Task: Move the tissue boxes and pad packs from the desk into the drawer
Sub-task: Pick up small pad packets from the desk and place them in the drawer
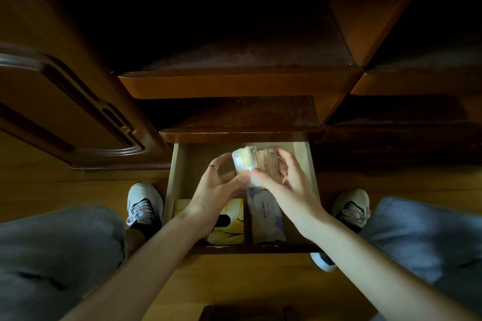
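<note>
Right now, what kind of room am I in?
Probably a bedroom or study at home: dark wooden cabinet with shelves, wooden floor, and an open drawer holding a tissue box.

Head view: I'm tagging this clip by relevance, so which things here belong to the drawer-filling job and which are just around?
Part of the job:
- open drawer
- pad packs, gripped by the left hand and right hand over the drawer
- yellow tissue box in the drawer
- pale pack beside it

Just around:
- grey sneakers
- cabinet door
- empty shelves
</note>
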`<action>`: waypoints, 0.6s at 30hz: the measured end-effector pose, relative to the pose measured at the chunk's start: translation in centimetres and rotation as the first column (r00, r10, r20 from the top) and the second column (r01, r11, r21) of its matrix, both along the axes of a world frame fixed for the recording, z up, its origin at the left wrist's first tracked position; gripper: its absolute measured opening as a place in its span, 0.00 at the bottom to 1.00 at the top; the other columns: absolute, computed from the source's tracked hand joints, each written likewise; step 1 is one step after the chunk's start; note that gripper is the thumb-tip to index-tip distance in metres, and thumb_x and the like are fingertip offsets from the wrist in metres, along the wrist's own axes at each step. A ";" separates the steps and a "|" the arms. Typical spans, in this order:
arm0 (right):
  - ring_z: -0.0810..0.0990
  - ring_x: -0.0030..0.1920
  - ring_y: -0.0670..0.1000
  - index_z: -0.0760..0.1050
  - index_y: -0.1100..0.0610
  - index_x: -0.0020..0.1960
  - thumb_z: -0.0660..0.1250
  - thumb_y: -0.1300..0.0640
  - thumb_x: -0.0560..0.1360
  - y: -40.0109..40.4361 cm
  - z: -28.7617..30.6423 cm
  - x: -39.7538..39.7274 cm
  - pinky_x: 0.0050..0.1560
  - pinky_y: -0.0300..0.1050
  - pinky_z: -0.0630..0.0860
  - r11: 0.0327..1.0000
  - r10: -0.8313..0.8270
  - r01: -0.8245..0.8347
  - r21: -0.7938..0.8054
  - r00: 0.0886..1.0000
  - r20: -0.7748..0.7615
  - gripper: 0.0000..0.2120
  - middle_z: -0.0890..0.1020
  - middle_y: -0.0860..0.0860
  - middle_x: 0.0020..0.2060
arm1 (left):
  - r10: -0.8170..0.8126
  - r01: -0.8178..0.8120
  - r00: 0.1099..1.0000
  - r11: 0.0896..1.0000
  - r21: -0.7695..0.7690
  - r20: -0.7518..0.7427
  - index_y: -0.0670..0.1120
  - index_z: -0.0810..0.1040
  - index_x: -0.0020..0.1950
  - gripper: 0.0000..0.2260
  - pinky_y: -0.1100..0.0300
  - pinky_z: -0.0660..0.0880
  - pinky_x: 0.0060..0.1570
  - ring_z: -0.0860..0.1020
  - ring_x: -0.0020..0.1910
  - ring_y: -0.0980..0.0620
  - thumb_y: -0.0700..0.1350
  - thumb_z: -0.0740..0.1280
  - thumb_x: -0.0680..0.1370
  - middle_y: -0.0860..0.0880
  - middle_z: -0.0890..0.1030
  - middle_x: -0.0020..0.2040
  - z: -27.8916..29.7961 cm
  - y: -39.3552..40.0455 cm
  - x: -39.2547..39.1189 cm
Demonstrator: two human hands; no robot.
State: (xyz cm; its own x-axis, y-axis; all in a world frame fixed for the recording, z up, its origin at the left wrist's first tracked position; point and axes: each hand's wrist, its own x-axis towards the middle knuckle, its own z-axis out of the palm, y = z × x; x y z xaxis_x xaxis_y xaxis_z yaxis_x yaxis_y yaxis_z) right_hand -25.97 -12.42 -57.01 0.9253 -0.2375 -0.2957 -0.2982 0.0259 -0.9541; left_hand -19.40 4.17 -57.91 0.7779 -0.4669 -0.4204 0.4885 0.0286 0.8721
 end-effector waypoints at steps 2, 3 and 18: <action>0.76 0.61 0.32 0.61 0.43 0.74 0.76 0.46 0.73 0.0 0.0 -0.2 0.51 0.27 0.76 0.994 0.072 -0.070 -0.089 0.997 0.014 0.36 0.75 0.39 0.65 | -0.044 0.044 0.999 0.999 0.017 -0.010 0.43 0.62 0.77 0.32 0.40 0.75 0.66 0.83 0.61 0.43 0.42 0.72 0.77 0.41 0.84 0.60 0.1 0.0 0.1; 0.74 0.61 0.30 0.60 0.43 0.76 0.76 0.44 0.73 0.0 0.0 -0.2 0.51 0.26 0.75 0.984 0.107 -0.103 -0.144 0.994 0.017 0.38 0.74 0.38 0.66 | -0.089 0.088 0.996 0.996 0.027 0.004 0.42 0.66 0.76 0.27 0.41 0.75 0.66 0.82 0.61 0.43 0.40 0.70 0.79 0.41 0.84 0.60 0.3 0.1 0.1; 0.79 0.61 0.38 0.54 0.39 0.78 0.72 0.62 0.72 0.9 -0.6 -0.8 0.50 0.35 0.80 0.925 0.329 -0.292 -0.245 0.936 0.126 0.44 0.71 0.34 0.65 | -0.194 0.102 0.844 0.973 -0.205 -0.501 0.42 0.75 0.71 0.40 0.41 0.72 0.67 0.78 0.66 0.38 0.74 0.57 0.76 0.36 0.79 0.67 0.7 0.6 1.4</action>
